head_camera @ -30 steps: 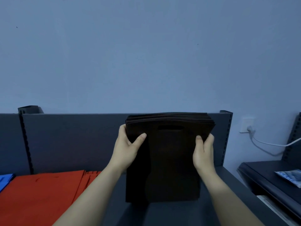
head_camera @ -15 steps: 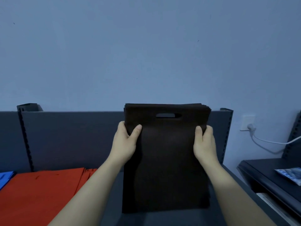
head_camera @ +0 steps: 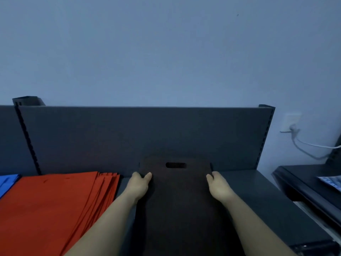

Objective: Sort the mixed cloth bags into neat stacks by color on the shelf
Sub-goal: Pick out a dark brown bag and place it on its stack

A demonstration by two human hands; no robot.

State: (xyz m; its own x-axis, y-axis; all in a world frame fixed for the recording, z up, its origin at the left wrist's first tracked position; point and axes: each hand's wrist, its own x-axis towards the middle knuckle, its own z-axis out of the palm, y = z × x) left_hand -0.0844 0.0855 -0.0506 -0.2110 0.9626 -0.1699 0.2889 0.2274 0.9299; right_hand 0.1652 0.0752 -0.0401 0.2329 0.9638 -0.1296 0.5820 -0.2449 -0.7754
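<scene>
I have the stack of dark bags (head_camera: 180, 204) lying flat on the shelf (head_camera: 258, 198), long side running away from the camera, with its handle slot (head_camera: 175, 165) at the far end close to the back panel (head_camera: 129, 137). The left hand (head_camera: 138, 186) holds the stack's left edge near that far end, thumb laid on top of the cloth and fingers curled down over the side, so I cannot see their tips. The right hand (head_camera: 219, 188) mirrors it on the right edge, thumb on top and fingers wrapped over the side. The whole width of the stack lies between the two hands. Just left of the left forearm I see a fanned stack of red bags (head_camera: 55, 206), and beyond that a corner of blue bags (head_camera: 7, 181).
</scene>
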